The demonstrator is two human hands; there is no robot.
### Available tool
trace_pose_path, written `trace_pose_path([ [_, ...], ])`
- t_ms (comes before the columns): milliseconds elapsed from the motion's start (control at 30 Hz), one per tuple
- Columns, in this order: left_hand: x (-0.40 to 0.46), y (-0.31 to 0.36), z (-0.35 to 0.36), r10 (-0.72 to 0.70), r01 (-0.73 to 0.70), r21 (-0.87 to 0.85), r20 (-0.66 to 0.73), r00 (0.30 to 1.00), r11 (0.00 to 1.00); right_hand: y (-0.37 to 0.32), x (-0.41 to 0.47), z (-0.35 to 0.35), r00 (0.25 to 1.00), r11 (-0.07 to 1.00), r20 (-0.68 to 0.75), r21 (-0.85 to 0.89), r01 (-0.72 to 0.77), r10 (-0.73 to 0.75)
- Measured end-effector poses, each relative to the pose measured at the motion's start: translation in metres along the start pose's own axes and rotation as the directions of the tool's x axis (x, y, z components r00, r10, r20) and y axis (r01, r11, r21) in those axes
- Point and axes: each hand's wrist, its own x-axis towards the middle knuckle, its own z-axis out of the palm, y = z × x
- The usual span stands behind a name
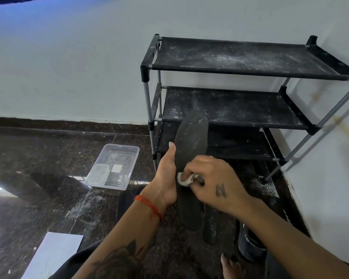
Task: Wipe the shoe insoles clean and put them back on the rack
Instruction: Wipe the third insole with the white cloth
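The rack (pixel 240 81) is standing on the floor (pixel 38 158) against the wall (pixel 69 57), toward the right. A tray (pixel 114 166) is lying on the floor to the left of the rack's lower end, with a small container (pixel 99 174) sitting inside it at its near left corner. A sheet (pixel 52 256) is lying on the floor nearer the person, to the left. Before the rack, the left hand (pixel 166 176) is holding an insole (pixel 190 143) upright, and the right hand (pixel 214 182) is pressing a cloth (pixel 184 179) against it. Another insole (pixel 210 226) is lying on the floor below the hands.
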Motion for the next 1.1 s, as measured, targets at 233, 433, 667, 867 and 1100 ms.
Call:
trace_pose_path([
  [233, 0.001, -0.002, 0.003, -0.058, 0.062, -0.044, 0.105, 0.993, 0.997, 0.031, 0.004, -0.023, 0.925, 0.962, -0.325, -0.119, -0.247, 0.197],
  [433, 0.002, 0.001, -0.002, 0.052, -0.050, -0.045, 0.051, 0.997, 0.998, -0.002, 0.000, -0.006, 0.996, 0.986, 0.083, 0.165, 0.006, -0.020],
  [667, 0.003, -0.001, 0.000, -0.035, 0.038, -0.028, 0.096, 0.995, 0.999, 0.023, 0.001, -0.009, 0.993, 0.963, -0.094, -0.255, -0.090, 0.068],
  [867, 0.001, 0.003, -0.001, -0.013, 0.021, -0.086, 0.103, 0.995, 0.996, 0.016, 0.006, -0.023, 0.979, 0.971, -0.162, 0.224, -0.088, 0.126],
  [1100, 0.003, 0.001, -0.005, 0.017, -0.014, -0.049, 0.064, 0.998, 0.999, 0.008, 0.002, -0.017, 0.945, 0.997, 0.326, -0.062, 0.050, -0.027],
])
